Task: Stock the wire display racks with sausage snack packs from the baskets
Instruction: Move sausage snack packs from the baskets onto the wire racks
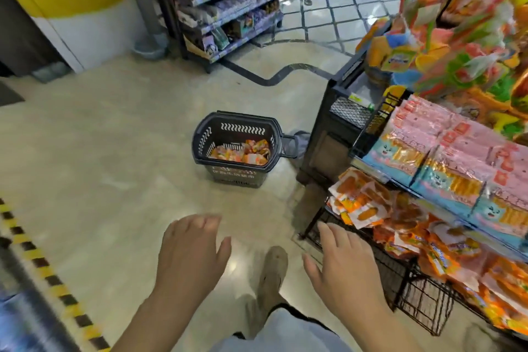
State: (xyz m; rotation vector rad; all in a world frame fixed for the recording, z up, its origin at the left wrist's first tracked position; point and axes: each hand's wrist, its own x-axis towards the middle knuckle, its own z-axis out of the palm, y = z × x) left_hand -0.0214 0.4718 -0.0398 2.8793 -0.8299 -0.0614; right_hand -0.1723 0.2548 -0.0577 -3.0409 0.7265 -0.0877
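Note:
A dark plastic basket [204, 137] stands on the floor ahead, holding several orange sausage snack packs [243, 153]. To the right, a black wire display rack [400, 274] carries a pile of orange snack packs [363, 200] on its lower tier and pink-and-blue packs [445, 157] on the tier above. My left hand [191, 254] hovers over the floor with fingers relaxed and nothing in it. My right hand [345, 266] is spread open, also holding nothing, just left of the rack's lower corner.
A grocery shelf unit [228, 8] stands at the back. A yellow-and-white pillar [85, 8] is at the back left. Yellow-black hazard tape [43, 271] runs along the left floor. My shoe [273, 271] is between my hands. Colourful toys [457, 37] fill the rack's top.

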